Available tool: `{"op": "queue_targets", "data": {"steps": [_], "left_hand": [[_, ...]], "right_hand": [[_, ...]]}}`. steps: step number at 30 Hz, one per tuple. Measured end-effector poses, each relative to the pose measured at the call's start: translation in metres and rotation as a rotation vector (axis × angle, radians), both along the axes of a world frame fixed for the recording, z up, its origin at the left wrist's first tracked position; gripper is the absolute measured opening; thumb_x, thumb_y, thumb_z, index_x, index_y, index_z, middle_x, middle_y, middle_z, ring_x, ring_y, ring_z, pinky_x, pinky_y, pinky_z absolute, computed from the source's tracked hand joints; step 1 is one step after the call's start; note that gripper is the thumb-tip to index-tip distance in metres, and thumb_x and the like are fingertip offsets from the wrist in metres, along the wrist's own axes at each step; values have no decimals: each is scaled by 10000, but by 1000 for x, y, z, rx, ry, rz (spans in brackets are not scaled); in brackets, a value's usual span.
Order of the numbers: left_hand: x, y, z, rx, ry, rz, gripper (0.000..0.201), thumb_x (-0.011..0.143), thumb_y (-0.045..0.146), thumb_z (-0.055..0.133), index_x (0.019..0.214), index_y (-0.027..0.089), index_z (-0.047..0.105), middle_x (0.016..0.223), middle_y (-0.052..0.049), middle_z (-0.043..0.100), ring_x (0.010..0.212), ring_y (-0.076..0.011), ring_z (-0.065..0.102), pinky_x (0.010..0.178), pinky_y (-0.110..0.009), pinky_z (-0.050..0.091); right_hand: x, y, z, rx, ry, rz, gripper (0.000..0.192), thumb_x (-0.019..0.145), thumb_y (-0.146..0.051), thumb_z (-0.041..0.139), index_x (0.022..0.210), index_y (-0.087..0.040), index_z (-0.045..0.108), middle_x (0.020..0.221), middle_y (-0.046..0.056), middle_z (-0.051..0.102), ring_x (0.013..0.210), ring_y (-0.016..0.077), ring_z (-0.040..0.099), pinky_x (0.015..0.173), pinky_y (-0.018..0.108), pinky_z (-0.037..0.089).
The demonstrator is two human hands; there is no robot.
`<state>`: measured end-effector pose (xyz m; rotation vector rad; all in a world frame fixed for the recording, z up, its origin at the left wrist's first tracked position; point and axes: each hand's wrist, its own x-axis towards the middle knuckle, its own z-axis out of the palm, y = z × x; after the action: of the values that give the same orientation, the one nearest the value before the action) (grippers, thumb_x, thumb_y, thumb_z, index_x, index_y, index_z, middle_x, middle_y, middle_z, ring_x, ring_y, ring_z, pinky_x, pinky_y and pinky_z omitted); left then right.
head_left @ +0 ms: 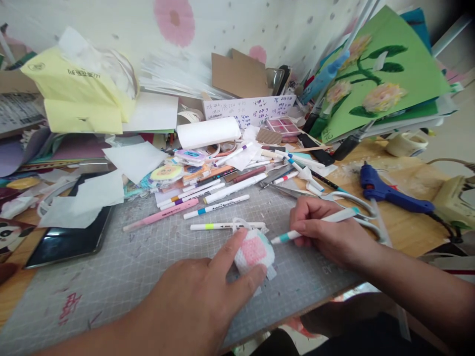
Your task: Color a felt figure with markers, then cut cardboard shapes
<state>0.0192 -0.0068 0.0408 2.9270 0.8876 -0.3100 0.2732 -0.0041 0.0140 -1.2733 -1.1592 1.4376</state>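
Note:
My left hand point(208, 291) grips a small rounded white piece point(256, 251) between forefinger and thumb, down on the grey cutting mat point(141, 277). The piece has a bumpy textured face, a pink patch in the middle and a teal patch at its upper right. A white loop sticks up from its top. In my right hand point(330, 235) is a white marker with teal bands point(341, 214), held like a pen. Its tip points left, close to the piece's right edge; whether it touches cannot be made out. A marker with a yellow-green band point(210, 227) lies just behind the piece.
Several markers, including a pink one point(161, 215), lie across the mat's back. Scissors point(356, 202) and a blue glue gun point(393, 190) lie at right. A black tablet point(70, 242) under paper sheets sits at left. Behind are a white roll point(209, 132) and yellow tissue pack point(81, 91).

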Motion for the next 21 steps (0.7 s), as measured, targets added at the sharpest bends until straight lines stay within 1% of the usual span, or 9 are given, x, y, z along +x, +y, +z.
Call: {"op": "queue_targets", "data": {"steps": [2, 6, 9, 13, 15, 17, 19, 21], "left_hand": [[2, -2, 3, -6, 37, 20, 766, 669, 179, 694, 1356, 402, 439, 1509, -159, 348, 679, -275, 705, 597, -411, 568], [2, -2, 4, -4, 51, 10, 772, 688, 175, 683, 1373, 409, 414, 1522, -154, 325, 693, -257, 706, 626, -391, 568], [0, 0, 1, 10, 45, 6, 744, 703, 188, 666, 1368, 413, 420, 1517, -155, 334, 665, -266, 703, 593, -408, 567], [-1, 2, -1, -16, 19, -49, 727, 709, 240, 663, 1377, 391, 418, 1504, -185, 346, 620, -263, 700, 538, -400, 566], [-1, 2, -1, 9, 31, -43, 727, 709, 230, 668, 1374, 391, 422, 1499, -178, 358, 638, -253, 703, 560, -390, 572], [0, 1, 1, 42, 43, -19, 716, 710, 204, 668, 1360, 400, 439, 1495, -156, 376, 671, -250, 707, 596, -393, 578], [0, 2, 2, 21, 34, -36, 712, 712, 212, 662, 1362, 394, 438, 1487, -163, 386, 658, -254, 707, 575, -399, 580], [0, 3, 3, -15, 20, -60, 710, 713, 230, 652, 1371, 378, 430, 1480, -188, 387, 622, -262, 703, 528, -408, 575]], "right_hand": [[0, 0, 0, -8, 11, 14, 166, 741, -239, 706, 637, -183, 589, 524, -21, 638, 459, 93, 486, 441, 200, 329], [-1, 0, -1, 23, -17, -3, 156, 760, -243, 709, 665, -186, 600, 552, -23, 658, 479, 86, 499, 456, 190, 342], [-3, 1, -1, -3, 23, 12, 163, 752, -232, 708, 644, -186, 594, 526, -30, 642, 469, 85, 498, 449, 188, 343], [-6, 2, -1, 36, 5, -38, 145, 759, -225, 713, 667, -186, 608, 560, -24, 666, 493, 87, 523, 473, 184, 371], [-7, 2, -1, 23, 34, -36, 159, 753, -229, 710, 644, -185, 603, 527, -27, 650, 472, 86, 509, 456, 184, 361], [-7, 2, -1, 26, 58, -36, 155, 757, -242, 713, 657, -186, 608, 542, -27, 653, 493, 92, 526, 477, 186, 384], [-7, 2, -1, 41, 41, -36, 148, 765, -247, 721, 681, -186, 615, 577, -23, 667, 524, 94, 548, 509, 187, 409], [-7, 3, -1, 31, 31, -27, 153, 765, -237, 718, 671, -184, 609, 556, -26, 659, 498, 88, 536, 485, 180, 395]]}}
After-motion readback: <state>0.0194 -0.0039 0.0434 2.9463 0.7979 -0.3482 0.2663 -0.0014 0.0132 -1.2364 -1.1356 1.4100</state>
